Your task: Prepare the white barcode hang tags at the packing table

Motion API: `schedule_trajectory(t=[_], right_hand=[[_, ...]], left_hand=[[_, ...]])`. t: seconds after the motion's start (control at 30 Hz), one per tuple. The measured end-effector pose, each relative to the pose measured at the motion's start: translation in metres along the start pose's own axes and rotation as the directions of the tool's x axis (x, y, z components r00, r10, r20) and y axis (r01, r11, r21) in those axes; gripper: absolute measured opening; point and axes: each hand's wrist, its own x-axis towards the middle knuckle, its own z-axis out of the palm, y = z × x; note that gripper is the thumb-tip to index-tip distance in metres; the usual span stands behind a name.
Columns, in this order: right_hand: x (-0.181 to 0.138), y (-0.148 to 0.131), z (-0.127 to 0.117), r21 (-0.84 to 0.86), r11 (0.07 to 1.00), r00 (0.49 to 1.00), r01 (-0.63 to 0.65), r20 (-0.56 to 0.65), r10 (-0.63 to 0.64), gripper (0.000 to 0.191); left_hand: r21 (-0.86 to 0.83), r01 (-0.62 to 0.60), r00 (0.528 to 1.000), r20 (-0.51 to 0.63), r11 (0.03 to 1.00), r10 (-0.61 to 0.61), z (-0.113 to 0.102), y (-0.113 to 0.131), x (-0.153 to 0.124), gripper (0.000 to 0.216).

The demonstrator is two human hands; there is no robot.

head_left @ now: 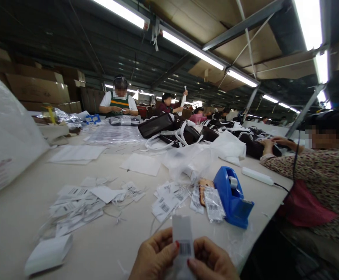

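Observation:
Between both my hands, close to the camera, is a white barcode tag (182, 233) held upright. My left hand (154, 254) pinches its left edge, thumb on the front face. My right hand (213, 258) grips its lower right side, with the thumb over the front. Just beyond lie several loose tags with strings (165, 206). To the left spreads a larger heap of white tags (76, 202). Clear-wrapped tags (214, 204) rest beside a brown phone-like object (206, 190) and a blue tape dispenser (233, 198).
A folded white strip (48, 254) lies at the front left of the table (122, 241). Dark bags with white handles (183, 132) pile up at the back. A white bar with a cable (258, 175) lies near the right edge. A co-worker (318, 182) sits at right; others work behind.

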Motion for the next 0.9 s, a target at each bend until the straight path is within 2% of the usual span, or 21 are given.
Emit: schedule_trajectory(t=[0.03,0.07,0.13,0.17,0.2,0.23,0.27,0.3,0.33,0.4,0.43,0.53,0.6,0.7,0.77,0.83,0.9], right_hand=[[0.004,-0.012,-0.013,-0.106,0.994,0.998,0.003,-0.056,-0.009,0.037],[0.008,-0.025,-0.027,-0.204,0.978,0.983,0.032,-0.169,-0.068,0.034],[0.017,-0.048,-0.057,-0.448,0.894,0.926,0.010,-0.334,-0.178,0.034],[0.021,-0.055,-0.069,-0.610,0.789,0.878,-0.068,-0.413,-0.244,0.034],[0.024,-0.060,-0.078,-0.756,0.632,0.827,-0.168,-0.457,-0.327,0.034],[0.026,-0.061,-0.083,-0.848,0.481,0.787,-0.222,-0.447,-0.426,0.036],[0.028,-0.060,-0.083,-0.898,0.367,0.778,-0.243,-0.406,-0.479,0.037],[0.029,-0.056,-0.079,-0.930,0.296,0.794,-0.220,-0.347,-0.499,0.037],[0.031,-0.051,-0.072,-0.951,0.265,0.825,-0.162,-0.278,-0.492,0.036],[0.036,-0.041,-0.051,-0.964,0.266,0.890,-0.014,-0.134,-0.437,0.029],[0.041,-0.037,-0.039,-0.964,0.264,0.905,0.046,-0.072,-0.419,0.025],[0.065,-0.033,-0.014,-0.960,0.245,0.905,0.132,0.016,-0.424,0.018],[0.083,-0.036,-0.007,-0.962,0.241,0.883,0.125,-0.003,-0.469,0.017],[0.107,-0.041,-0.009,-0.961,0.267,0.834,0.067,-0.092,-0.544,0.014],[0.119,-0.045,-0.013,-0.954,0.295,0.814,0.051,-0.132,-0.566,0.020],[0.130,-0.046,-0.016,-0.947,0.314,0.819,0.073,-0.123,-0.560,0.025],[0.139,-0.048,-0.017,-0.937,0.329,0.835,0.116,-0.087,-0.544,0.017]], left_hand=[[0.030,0.006,1.000,-0.026,1.000,-0.005,-0.001,-0.001,0.001,0.059],[0.069,0.016,0.999,-0.053,0.997,-0.013,-0.001,-0.002,0.001,0.062],[0.157,0.034,0.997,-0.075,0.987,-0.022,-0.002,-0.003,0.001,0.059],[0.197,0.031,0.998,-0.067,0.980,-0.018,-0.001,-0.002,0.001,0.056],[0.235,0.015,0.998,-0.062,0.972,0.000,-0.001,-0.001,0.001,0.051],[0.275,-0.013,0.998,-0.063,0.961,0.031,-0.001,0.000,0.000,0.044],[0.321,-0.045,0.995,-0.068,0.946,0.070,0.000,0.001,0.000,0.038],[0.368,-0.075,0.991,-0.076,0.927,0.110,0.000,0.003,0.000,0.032],[0.411,-0.098,0.986,-0.082,0.906,0.144,0.000,0.004,0.000,0.028],[0.480,-0.121,0.979,-0.087,0.869,0.184,-0.001,0.005,0.001,0.024],[0.502,-0.125,0.978,-0.084,0.856,0.192,-0.002,0.005,0.002,0.023],[0.542,-0.123,0.977,-0.079,0.831,0.197,-0.005,0.005,0.005,0.023],[0.560,-0.139,0.973,-0.074,0.817,0.217,-0.006,0.006,0.006,0.023],[0.575,-0.151,0.969,-0.073,0.804,0.234,-0.007,0.007,0.008,0.023],[0.579,-0.136,0.971,-0.082,0.804,0.224,-0.007,0.007,0.009,0.023],[0.577,-0.123,0.975,-0.080,0.807,0.206,-0.007,0.006,0.010,0.021],[0.569,-0.126,0.979,-0.061,0.813,0.194,-0.007,0.004,0.012,0.019]])
